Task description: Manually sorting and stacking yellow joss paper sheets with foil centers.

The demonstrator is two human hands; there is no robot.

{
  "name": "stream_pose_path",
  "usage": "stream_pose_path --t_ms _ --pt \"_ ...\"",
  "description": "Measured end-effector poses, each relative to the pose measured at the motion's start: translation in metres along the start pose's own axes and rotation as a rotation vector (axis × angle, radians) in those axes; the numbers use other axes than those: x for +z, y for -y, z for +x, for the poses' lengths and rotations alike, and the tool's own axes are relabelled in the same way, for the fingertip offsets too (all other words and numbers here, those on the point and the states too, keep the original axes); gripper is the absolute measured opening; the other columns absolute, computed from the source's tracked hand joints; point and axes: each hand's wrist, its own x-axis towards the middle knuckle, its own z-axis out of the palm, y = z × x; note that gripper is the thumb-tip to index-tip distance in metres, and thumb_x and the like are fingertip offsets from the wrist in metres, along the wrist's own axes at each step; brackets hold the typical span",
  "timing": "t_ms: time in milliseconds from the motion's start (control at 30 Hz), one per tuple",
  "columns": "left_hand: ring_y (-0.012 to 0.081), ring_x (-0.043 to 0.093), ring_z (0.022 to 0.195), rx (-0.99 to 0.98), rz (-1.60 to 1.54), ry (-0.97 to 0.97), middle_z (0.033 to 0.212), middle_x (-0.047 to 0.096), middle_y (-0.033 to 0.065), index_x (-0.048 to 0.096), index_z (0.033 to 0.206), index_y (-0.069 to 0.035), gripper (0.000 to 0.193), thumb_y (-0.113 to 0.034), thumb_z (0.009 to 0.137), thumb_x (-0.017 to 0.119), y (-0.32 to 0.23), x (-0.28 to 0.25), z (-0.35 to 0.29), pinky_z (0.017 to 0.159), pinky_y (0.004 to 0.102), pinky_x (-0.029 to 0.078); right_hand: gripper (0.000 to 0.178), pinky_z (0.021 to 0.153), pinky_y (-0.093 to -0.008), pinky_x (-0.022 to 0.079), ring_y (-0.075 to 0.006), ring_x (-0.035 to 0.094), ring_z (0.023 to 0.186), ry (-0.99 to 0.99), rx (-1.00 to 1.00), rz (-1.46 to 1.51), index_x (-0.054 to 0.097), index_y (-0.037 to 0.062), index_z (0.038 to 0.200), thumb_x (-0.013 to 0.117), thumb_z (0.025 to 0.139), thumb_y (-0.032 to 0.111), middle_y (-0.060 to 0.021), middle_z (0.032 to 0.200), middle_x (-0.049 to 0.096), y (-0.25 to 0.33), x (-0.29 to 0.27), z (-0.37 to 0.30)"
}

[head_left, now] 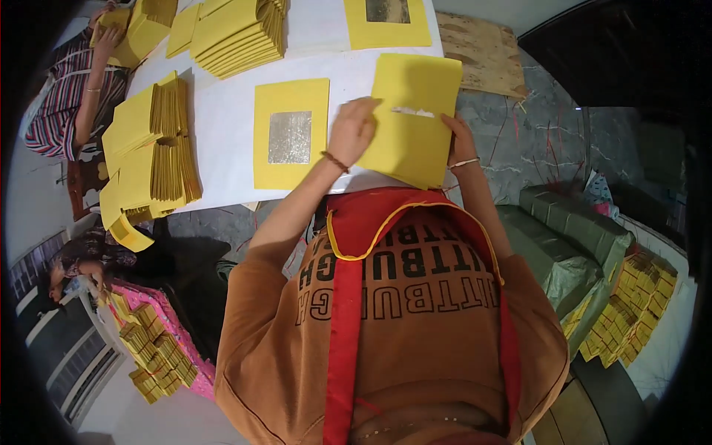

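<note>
A thick stack of yellow paper sheets (415, 78) lies at the right front of the white table, with a small torn-looking whitish strip (412, 113) across its top sheet. My right hand (461, 139) grips the stack's right edge, thumb on top and the other fingers mostly hidden. Over the left edge rests my left hand (354, 130), fingers stretched toward the paper, with nothing visible held in it. Just left of that hand, a single yellow sheet (263, 96) lies flat, bearing a silvery speckled square (290, 138) in its middle.
Folded yellow paper bundles (170, 141) and another fanned pile (237, 37) occupy the table's left part. Another silver-square sheet (360, 37) lies at the far side. A co-worker's hand (110, 41) handles yellow paper at far left. Green wrapped bundles (552, 252) stand right of me.
</note>
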Motion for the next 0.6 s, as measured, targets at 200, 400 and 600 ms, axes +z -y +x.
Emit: stream_pose_path --t_ms 200,400,600 --pt "0.0211 0.05 0.088 -0.493 -0.518 0.081 0.1 0.052 0.0142 0.043 0.118 0.001 0.056 -0.03 0.076 0.064 -0.03 0.046 0.01 0.072 0.0312 0.044 0.024 0.084 -0.0278 0.039 -0.0162 0.051 0.096 0.115 0.025 0.164 0.052 0.0038 0.106 0.044 0.088 0.018 -0.0091 0.104 0.054 -0.026 0.035 -0.006" --pt "0.0078 0.046 0.073 -0.577 -0.836 0.092 0.084 0.05 0.0023 0.04 0.119 0.004 0.057 -0.027 0.077 0.065 -0.02 0.048 0.013 0.069 0.0203 0.042 0.029 0.088 -0.028 0.038 -0.0163 0.05 0.095 0.091 -0.154 0.069 0.043 0.0041 0.114 0.046 0.087 0.014 -0.0077 0.107 0.05 -0.051 0.038 -0.001" --pt "0.0045 0.044 0.069 -0.693 -0.993 0.132 0.074 0.045 -0.0032 0.046 0.11 0.002 0.036 -0.017 0.082 0.059 -0.016 0.037 0.011 0.065 0.0163 0.04 0.033 0.084 -0.0289 0.042 -0.0161 0.051 0.096 0.018 -0.074 0.184 0.043 0.0053 0.116 0.045 0.089 0.024 -0.007 0.107 0.051 -0.036 0.055 -0.011"
